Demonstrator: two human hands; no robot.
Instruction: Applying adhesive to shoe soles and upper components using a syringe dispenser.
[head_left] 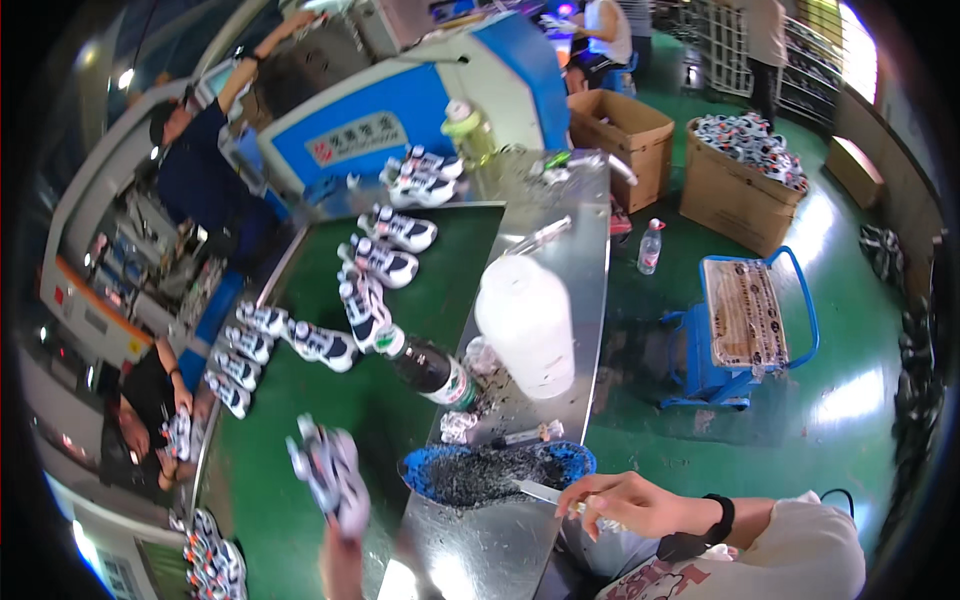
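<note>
My left hand (342, 562), partly blurred, comes up from the lower edge and grips the end of a white and grey sneaker (335, 478) with orange touches. The sneaker is raised over the green belt and smeared by motion. My right hand (628, 503) is closed round a thin-bladed knife (540, 491), whose handle looks wrapped in pale material. Its blade reaches over the right end of a long blue tray (573, 461) strewn with black crumbs. That tray lies on the metal bench edge (470, 545).
Several sneakers (380, 262) stand on the green belt (262, 440). A dark bottle (432, 370) and a white jug (528, 325) stand beyond the tray. Co-workers (205, 180) are at the left; cartons (745, 190) and a blue cart (745, 320) are at the right.
</note>
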